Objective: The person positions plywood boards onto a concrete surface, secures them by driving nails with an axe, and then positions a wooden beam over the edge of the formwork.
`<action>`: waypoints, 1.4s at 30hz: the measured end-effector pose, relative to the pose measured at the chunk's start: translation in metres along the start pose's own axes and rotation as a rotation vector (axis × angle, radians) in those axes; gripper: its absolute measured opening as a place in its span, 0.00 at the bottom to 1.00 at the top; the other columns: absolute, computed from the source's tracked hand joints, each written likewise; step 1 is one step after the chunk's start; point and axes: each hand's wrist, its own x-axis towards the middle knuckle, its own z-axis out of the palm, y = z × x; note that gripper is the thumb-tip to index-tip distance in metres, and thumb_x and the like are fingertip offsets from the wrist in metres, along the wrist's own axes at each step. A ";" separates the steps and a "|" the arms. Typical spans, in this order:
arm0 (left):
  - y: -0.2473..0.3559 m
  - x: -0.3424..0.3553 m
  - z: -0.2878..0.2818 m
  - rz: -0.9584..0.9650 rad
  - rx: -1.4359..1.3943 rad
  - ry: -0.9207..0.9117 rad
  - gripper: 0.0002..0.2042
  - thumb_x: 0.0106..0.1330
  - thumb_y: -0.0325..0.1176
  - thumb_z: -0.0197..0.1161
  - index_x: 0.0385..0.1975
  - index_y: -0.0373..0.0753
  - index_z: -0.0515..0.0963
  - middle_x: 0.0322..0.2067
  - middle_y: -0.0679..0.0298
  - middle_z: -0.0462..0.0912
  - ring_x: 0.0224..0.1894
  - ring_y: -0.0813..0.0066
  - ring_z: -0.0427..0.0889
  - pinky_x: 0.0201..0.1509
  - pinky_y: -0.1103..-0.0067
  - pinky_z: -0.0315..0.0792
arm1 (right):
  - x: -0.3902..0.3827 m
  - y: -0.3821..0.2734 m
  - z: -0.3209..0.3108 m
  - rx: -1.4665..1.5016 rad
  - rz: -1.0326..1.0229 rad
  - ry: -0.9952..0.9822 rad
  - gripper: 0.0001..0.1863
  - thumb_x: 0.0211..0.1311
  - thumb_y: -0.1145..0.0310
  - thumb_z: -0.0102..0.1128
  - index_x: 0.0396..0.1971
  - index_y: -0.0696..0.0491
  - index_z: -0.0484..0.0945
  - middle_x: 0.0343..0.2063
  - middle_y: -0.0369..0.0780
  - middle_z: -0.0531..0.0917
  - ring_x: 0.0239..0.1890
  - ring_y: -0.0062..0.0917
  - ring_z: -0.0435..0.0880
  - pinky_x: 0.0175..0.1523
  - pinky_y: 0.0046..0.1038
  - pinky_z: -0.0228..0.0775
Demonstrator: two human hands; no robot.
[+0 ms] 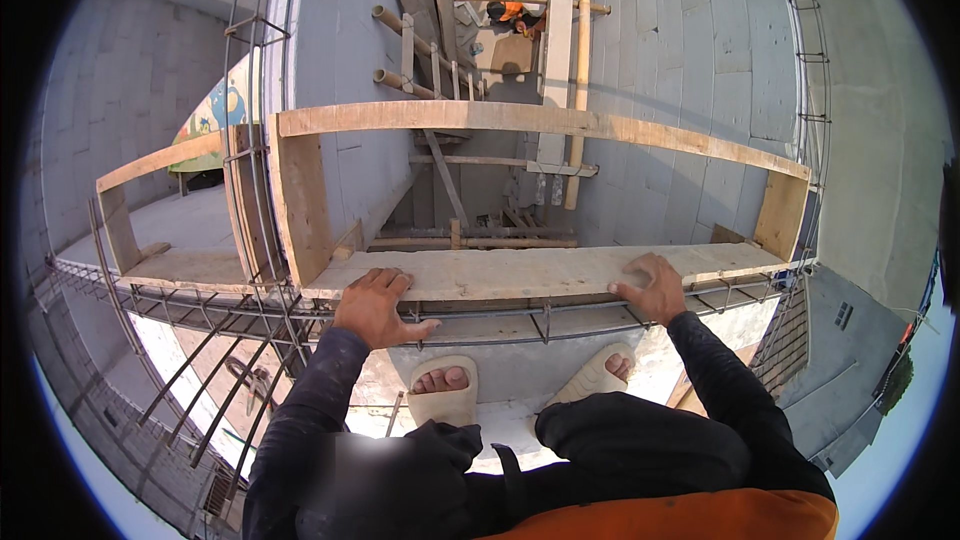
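A long wooden plank (510,270) lies along the wall edge in front of me. My left hand (376,308) holds its near edge toward the left end, fingers on top and thumb stretched out over the rebar. Near the right end, my right hand (655,288) takes the same edge, its fingertips on the upper face. The plank belongs to a box-like wooden frame, with a far board (520,118) and upright end boards (303,205) on the left and right. Horizontal steel rebar (500,325) runs just on my side of the plank. The fingers' undersides are hidden.
My sandalled feet stand on a narrow pale ledge (512,400). Beyond the frame is a deep drop between grey block walls (690,60), with bamboo poles (583,60) and a person in orange (515,12) far below. Rebar ends (205,380) stick out at left.
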 end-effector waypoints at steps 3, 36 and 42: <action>-0.002 0.000 0.003 -0.002 0.001 -0.008 0.42 0.52 0.66 0.77 0.60 0.39 0.84 0.62 0.52 0.84 0.66 0.52 0.82 0.70 0.58 0.76 | 0.000 -0.002 -0.001 0.011 0.008 -0.003 0.28 0.49 0.43 0.84 0.38 0.53 0.88 0.45 0.43 0.88 0.54 0.44 0.85 0.62 0.44 0.75; 0.002 -0.001 0.002 0.005 0.009 0.030 0.41 0.51 0.67 0.78 0.57 0.40 0.85 0.59 0.53 0.86 0.64 0.53 0.84 0.67 0.57 0.78 | -0.004 0.001 0.001 0.015 -0.004 0.021 0.29 0.50 0.41 0.82 0.37 0.53 0.87 0.46 0.44 0.87 0.54 0.44 0.84 0.61 0.44 0.75; 0.008 -0.002 -0.001 -0.021 0.028 0.015 0.41 0.52 0.67 0.77 0.59 0.40 0.84 0.60 0.53 0.85 0.64 0.52 0.82 0.67 0.56 0.77 | -0.007 0.010 0.003 -0.005 -0.024 0.040 0.31 0.52 0.38 0.80 0.39 0.52 0.87 0.46 0.45 0.87 0.55 0.44 0.84 0.62 0.43 0.75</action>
